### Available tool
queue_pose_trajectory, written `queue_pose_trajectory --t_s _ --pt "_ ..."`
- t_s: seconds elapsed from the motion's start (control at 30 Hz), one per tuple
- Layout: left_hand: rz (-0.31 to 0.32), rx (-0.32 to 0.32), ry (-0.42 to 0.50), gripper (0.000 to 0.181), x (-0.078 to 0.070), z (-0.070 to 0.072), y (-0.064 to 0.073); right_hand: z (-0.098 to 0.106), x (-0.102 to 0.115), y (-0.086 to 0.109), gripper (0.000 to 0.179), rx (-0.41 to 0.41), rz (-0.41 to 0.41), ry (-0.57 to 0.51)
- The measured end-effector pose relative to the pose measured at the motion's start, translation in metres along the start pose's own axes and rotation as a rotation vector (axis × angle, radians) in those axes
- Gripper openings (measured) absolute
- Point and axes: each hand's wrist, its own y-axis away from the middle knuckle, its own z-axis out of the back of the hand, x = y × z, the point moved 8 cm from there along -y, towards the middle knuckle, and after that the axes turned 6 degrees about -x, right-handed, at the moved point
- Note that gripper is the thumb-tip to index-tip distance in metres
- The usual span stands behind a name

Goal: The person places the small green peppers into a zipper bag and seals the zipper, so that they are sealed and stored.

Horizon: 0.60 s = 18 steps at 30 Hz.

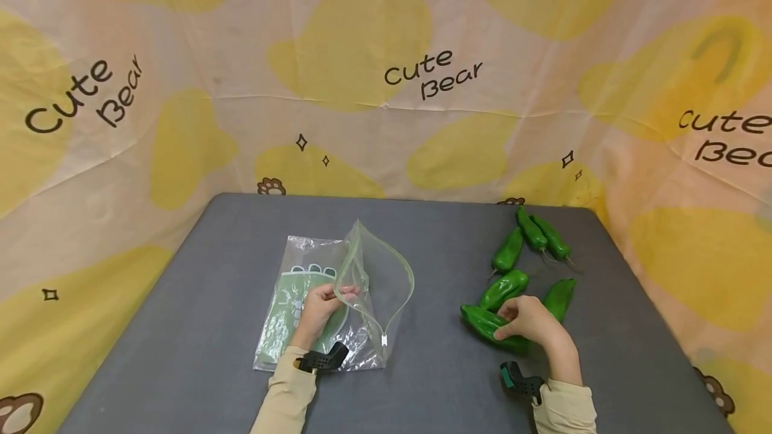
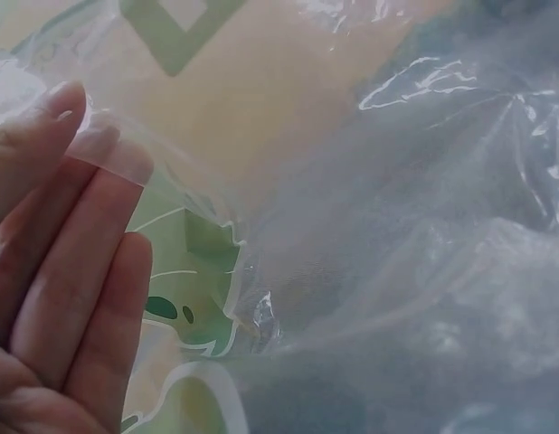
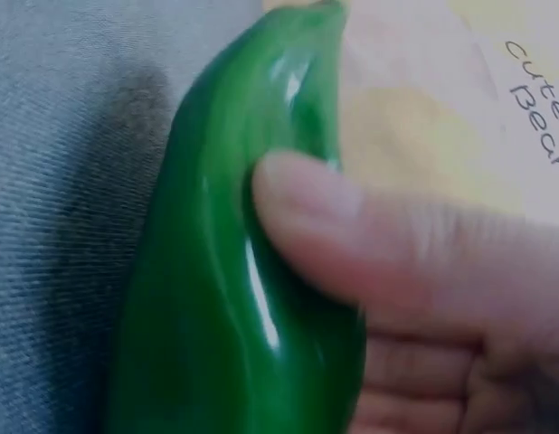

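My left hand (image 1: pixel 316 310) pinches the rim of a clear plastic zip bag (image 1: pixel 392 293), whose mouth gapes toward the right. Green print with white lines covers the bag's left part, and a small white slider (image 1: pixel 384 340) sits on its rim. In the left wrist view, thumb and fingers (image 2: pixel 58 271) take the film between them. On the right, my right hand (image 1: pixel 533 323) grips a green pepper (image 1: pixel 482 322) low over the table. The right wrist view shows the thumb pressed along this glossy pepper (image 3: pixel 207 271); the other fingers are partly hidden behind it.
Several more green peppers lie around the right hand: one pepper (image 1: pixel 505 290) just behind it, another pepper (image 1: pixel 559 299) to its right, and a group (image 1: pixel 532 230) farther back. The grey table (image 1: pixel 199 327) is bordered by a printed curtain (image 1: pixel 338 52).
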Motion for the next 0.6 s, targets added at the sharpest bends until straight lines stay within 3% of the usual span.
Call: queue_pose_trajectory --t_s 0.23,0.6 --pt "0.024 -0.009 -0.004 0.017 0.002 0.003 0.001 0.004 0.008 -0.006 0.032 -0.064 0.115 -0.091" --pt "-0.006 0.014 -0.036 0.011 0.000 -0.002 0.000 0.004 0.022 -0.007 0.035 -0.102 0.180 -0.335"
